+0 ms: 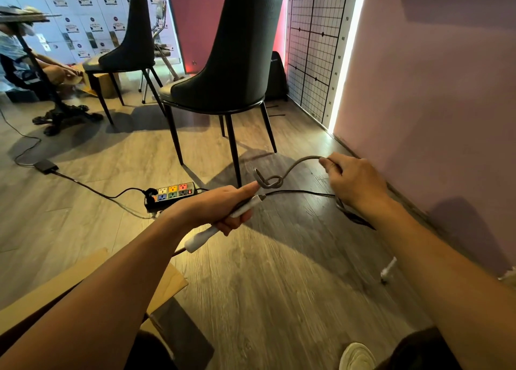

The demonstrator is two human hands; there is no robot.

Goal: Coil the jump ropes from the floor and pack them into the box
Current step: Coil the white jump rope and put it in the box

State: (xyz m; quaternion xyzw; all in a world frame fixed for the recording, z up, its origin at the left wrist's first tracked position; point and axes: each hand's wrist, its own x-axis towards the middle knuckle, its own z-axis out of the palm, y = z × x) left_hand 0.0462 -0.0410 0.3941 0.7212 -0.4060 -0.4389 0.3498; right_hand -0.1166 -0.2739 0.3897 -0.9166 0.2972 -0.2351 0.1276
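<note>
My left hand [223, 207] is closed around the white handles [203, 234] of a jump rope, held above the wooden floor. A small grey loop of the rope [268, 181] sits at my left thumb. From that loop the rope arcs right into my right hand [354, 182], which pinches it. Below my right wrist a dark stretch of rope [351, 214] trails down toward the floor. Another white handle [388, 270] lies on the floor by the pink wall. The cardboard box [167, 283] is at the lower left, mostly hidden behind my left forearm.
A black chair [231, 62] stands just beyond my hands, a second one [128, 45] farther left. A power strip [173, 192] with a black cable lies on the floor under my left hand. A person sits at the far left. The pink wall [432, 90] runs along the right.
</note>
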